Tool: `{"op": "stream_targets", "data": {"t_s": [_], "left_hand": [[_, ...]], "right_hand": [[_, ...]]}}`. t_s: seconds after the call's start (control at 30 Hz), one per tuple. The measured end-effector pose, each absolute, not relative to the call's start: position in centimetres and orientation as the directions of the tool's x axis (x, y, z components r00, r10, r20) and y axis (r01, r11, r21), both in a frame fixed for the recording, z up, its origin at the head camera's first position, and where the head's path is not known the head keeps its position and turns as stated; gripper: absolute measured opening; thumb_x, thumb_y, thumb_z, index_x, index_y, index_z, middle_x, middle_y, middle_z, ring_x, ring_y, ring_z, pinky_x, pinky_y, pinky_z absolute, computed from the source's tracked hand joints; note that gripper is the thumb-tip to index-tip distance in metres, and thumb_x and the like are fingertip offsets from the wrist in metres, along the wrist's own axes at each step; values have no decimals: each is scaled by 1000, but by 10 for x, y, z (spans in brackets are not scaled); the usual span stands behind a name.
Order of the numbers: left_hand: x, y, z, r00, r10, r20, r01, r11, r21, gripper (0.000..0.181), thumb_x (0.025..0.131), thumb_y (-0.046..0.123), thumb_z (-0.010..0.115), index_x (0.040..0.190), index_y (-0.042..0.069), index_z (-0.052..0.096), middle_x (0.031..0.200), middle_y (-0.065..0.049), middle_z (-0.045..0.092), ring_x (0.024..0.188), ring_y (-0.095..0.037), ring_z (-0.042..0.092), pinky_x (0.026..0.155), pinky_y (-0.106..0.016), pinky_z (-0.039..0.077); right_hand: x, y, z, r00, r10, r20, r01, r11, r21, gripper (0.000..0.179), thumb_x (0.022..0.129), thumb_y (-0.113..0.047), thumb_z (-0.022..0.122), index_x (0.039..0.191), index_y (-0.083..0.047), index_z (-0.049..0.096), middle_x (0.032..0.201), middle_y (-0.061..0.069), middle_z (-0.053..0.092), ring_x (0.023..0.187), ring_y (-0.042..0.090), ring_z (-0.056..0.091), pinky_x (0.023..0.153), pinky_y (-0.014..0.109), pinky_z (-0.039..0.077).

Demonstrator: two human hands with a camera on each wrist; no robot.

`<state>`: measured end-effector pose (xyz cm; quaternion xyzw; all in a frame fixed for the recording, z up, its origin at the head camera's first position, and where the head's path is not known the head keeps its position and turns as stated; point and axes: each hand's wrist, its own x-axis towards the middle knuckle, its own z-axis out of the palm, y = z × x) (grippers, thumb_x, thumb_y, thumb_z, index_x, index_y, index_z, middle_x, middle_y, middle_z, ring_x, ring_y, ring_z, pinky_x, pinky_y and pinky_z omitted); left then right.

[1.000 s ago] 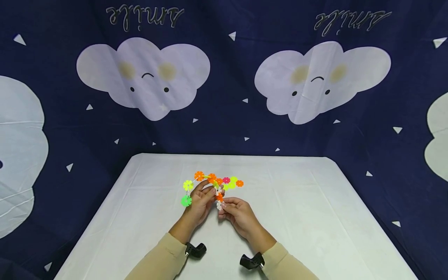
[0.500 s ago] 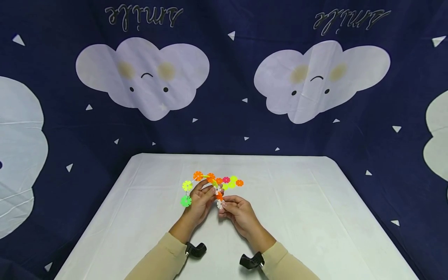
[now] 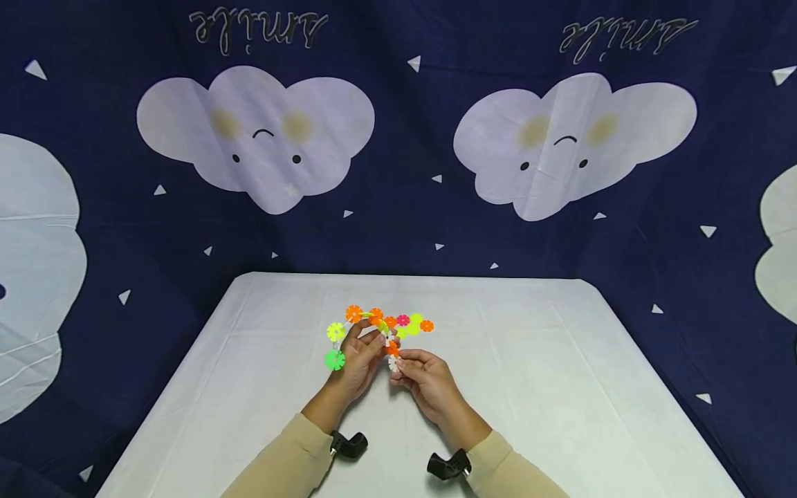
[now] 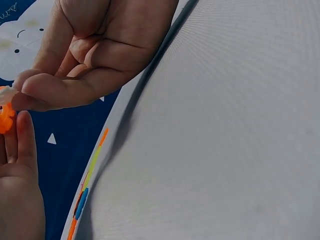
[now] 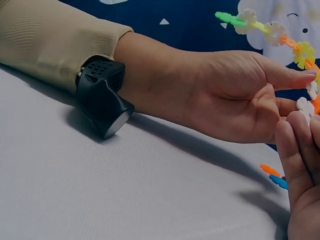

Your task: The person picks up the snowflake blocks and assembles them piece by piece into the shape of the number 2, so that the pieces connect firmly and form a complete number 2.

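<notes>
In the head view, a chain of interlocking snowflake discs arches over my left hand (image 3: 356,366). It runs from a green disc (image 3: 334,360) through a yellow disc (image 3: 335,331) and orange discs (image 3: 353,314) down to white and orange ones. My left hand pinches the chain near an upper white disc (image 3: 387,337). At its lower end, the thumb and fingers of my right hand (image 3: 432,391) pinch a white disc (image 3: 393,364), just below an orange disc (image 3: 391,350). The right wrist view shows this white disc (image 5: 305,107) between both hands, its joint partly hidden.
Loose discs lie on the white table (image 3: 529,380) behind the hands: a pink one (image 3: 403,320), yellow ones (image 3: 414,324) and an orange one (image 3: 426,326). A blue disc (image 4: 81,204) shows in the left wrist view. A dark cloud-printed cloth (image 3: 405,138) hangs behind.
Both hands stay nearly in place, still holding the chain. Its green and yellow end dips and shifts very slightly to the right. The loose discs have not moved.
</notes>
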<state>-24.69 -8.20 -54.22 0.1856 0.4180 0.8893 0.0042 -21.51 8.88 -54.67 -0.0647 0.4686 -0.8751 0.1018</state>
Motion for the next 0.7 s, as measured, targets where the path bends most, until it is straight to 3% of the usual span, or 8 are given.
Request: {"op": "stream_targets", "data": {"t_s": [0.27, 0.7], "left_hand": [[-247, -83, -541, -905, 214, 367, 129, -684, 718, 38, 107, -14, 42, 122, 19, 53, 116, -12, 73, 103, -24, 73, 95, -34, 57], [-246, -88, -540, -919, 278, 281, 42, -637, 770, 27, 108, -7, 50, 124, 15, 53, 110, -12, 72, 101, -22, 72, 95, -32, 57]], "right_hand": [[-216, 91, -548, -962, -272, 34, 131, -565, -814, 21, 102, 15, 55, 108, 0, 68, 85, 8, 72, 72, 18, 72, 73, 34, 63], [-216, 92, -549, -952, -293, 84, 101, -562, -821, 28, 100, 18, 54, 105, -4, 71, 86, 7, 73, 71, 17, 72, 72, 34, 63]]}}
